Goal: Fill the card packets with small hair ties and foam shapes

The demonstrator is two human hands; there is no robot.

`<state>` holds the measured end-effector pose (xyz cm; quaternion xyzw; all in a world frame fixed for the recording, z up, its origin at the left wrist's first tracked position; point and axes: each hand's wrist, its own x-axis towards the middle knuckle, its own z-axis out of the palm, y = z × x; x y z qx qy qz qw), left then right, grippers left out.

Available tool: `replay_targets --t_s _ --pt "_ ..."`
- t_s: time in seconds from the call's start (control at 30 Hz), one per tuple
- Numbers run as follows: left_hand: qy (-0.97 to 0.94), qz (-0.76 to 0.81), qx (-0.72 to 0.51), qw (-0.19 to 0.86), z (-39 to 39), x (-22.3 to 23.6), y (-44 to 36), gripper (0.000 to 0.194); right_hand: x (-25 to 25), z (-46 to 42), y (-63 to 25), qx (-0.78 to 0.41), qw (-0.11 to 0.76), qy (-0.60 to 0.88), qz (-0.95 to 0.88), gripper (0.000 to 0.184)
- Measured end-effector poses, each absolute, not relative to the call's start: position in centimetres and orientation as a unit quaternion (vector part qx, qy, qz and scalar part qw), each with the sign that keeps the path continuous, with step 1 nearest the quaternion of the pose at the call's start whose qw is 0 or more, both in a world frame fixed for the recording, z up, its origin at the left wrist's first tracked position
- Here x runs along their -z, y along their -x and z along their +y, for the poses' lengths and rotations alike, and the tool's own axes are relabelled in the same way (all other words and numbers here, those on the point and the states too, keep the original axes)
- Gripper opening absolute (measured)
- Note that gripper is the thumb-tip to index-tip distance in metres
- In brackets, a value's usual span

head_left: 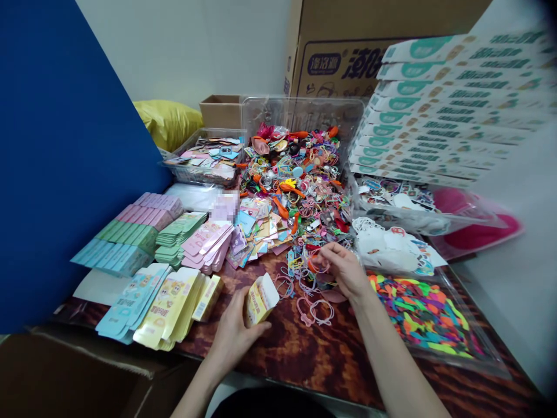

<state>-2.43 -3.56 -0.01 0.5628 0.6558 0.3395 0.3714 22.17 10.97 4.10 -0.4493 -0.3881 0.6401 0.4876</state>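
My left hand (232,328) is wrapped round a small yellow printed carton (257,303), tilted, its white top flap standing open. What lies inside the carton is hidden from here. My right hand (343,270) is closed at the near edge of a heap of hair ties and trinkets (300,197); a thin pink hair tie (319,267) shows at its fingertips. Just below, a few loose hair ties (322,312) rest on the brown patterned table (296,354). To the left of my left hand, another yellow carton (208,298) stands beside flat yellow cartons (172,305).
Flat blue (133,299), pink (206,241) and green cartons (178,235) lie left, near rows of folded boxes (126,232). Small cards (265,223) border the heap. Right are a tray of colourful balloons (422,313), bags of stickers (391,249) and stacked white boxes (413,110).
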Motion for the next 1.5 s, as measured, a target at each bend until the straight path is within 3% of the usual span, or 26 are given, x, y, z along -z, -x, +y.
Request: replay_targets --t_s 0.27,0.6,0.8,0.93,1.03,1.13,1.2,1.37,1.43,1.5 --pt "-0.572 0.610 -0.355 0.418 -3.3 -0.6 2.1 0.074 -5.1 10.6 -22.5 -0.676 0.496 0.398 -0.372 0.035" --pt "-0.536 0.564 -0.372 0.506 -3.1 -1.0 2.3 0.077 -4.4 8.4 -21.2 -0.793 0.519 0.269 -0.171 0.006" --pt "-0.509 0.555 -0.386 0.532 -3.4 -1.3 2.5 0.073 -4.1 7.7 -20.8 -0.769 0.496 0.316 -0.250 0.020" --pt "-0.534 0.588 -0.385 0.470 -3.3 -0.7 2.7 0.071 -2.6 6.7 -20.8 -0.616 0.408 0.473 -0.480 0.023" --pt "-0.560 0.600 -0.381 0.425 -3.0 -0.5 2.4 0.069 -1.9 5.6 -19.6 -0.364 0.221 0.552 -0.717 0.002" --pt "-0.572 0.594 -0.384 0.416 -2.7 -0.8 2.0 0.069 -2.1 4.6 -18.0 -0.172 0.034 0.551 -0.816 0.028" --pt "-0.572 0.593 -0.384 0.416 -2.6 -1.0 1.8 0.069 -2.5 4.4 -17.4 -0.144 0.004 0.551 -0.822 0.032" --pt "-0.565 0.612 -0.386 0.395 -2.8 -0.7 2.1 0.070 -3.6 5.1 -18.7 -0.136 0.042 0.567 -0.811 0.017" --pt "-0.571 0.617 -0.384 0.383 -2.8 -0.5 2.2 0.069 -4.3 5.7 -19.9 -0.225 0.145 0.575 -0.773 0.012" --pt "-0.585 0.614 -0.376 0.373 -2.7 -0.7 2.0 0.069 -5.0 6.3 -21.0 -0.404 0.276 0.550 -0.677 0.018"
